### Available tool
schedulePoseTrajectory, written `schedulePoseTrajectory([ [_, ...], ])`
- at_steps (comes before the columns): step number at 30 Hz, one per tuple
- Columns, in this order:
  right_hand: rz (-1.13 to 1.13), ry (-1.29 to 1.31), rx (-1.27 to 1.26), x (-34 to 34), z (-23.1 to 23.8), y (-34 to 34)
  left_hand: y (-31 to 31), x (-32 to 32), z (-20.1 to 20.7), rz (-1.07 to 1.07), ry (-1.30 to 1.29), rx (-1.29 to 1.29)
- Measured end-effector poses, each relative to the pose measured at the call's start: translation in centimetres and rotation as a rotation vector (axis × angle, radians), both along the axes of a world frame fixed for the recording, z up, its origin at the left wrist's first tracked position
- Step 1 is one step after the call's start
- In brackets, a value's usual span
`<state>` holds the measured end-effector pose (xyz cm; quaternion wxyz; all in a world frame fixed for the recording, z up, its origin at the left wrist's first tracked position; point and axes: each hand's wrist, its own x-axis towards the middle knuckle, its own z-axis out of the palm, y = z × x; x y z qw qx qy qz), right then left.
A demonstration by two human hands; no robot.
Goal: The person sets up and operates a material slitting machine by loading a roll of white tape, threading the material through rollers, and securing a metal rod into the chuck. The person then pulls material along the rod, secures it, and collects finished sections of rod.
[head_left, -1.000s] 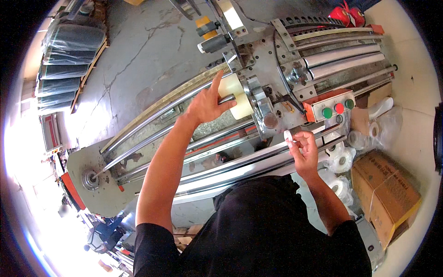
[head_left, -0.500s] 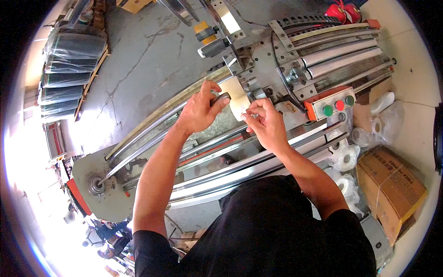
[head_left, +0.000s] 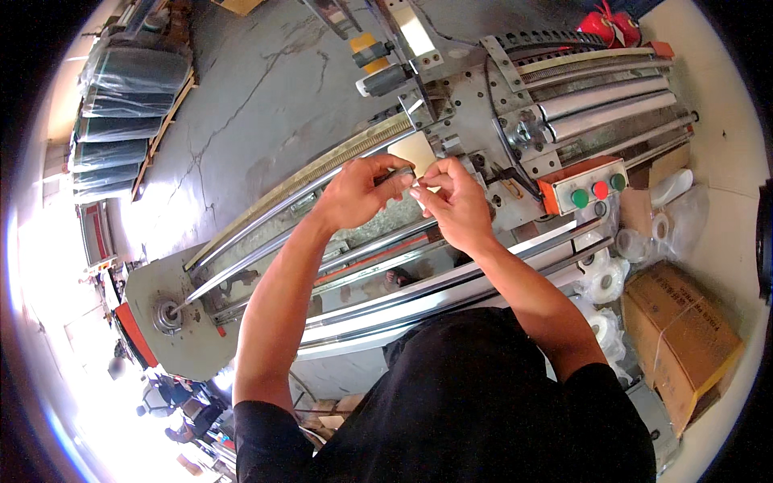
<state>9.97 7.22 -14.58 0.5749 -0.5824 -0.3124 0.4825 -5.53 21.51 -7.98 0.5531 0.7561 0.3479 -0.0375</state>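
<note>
I count two hands of mine, my left hand (head_left: 358, 193) and my right hand (head_left: 460, 211), fingertips meeting over one pale roll of tape (head_left: 412, 153) on one long metal machine (head_left: 354, 266). On the machine, right of my hands, sits one orange control box (head_left: 581, 183) carrying three round buttons: two green, one red. Far right lie several shiny metal rollers (head_left: 604, 101); I cannot count them exactly. Near right, on the floor, stands one brown cardboard box (head_left: 680, 338), with about five white tape rolls (head_left: 604, 282) just beside it. Far left, four plastic-wrapped bundles (head_left: 121, 113) lie stacked.
</note>
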Motion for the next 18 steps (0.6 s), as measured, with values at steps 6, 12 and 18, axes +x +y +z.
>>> schedulePoseTrajectory([
  [6,-0.004,0.082,0.005,-0.2,2.9,-2.2,0.4,0.2,-0.6,0.011,-0.004,-0.023],
  [12,0.074,0.23,0.177,0.9,7.2,-0.3,0.3,-0.2,-0.8,0.019,-0.038,-0.019],
  [18,0.189,0.195,-0.112,3.5,5.2,4.9,-0.1,-0.9,-0.9,0.11,-0.129,-0.165],
])
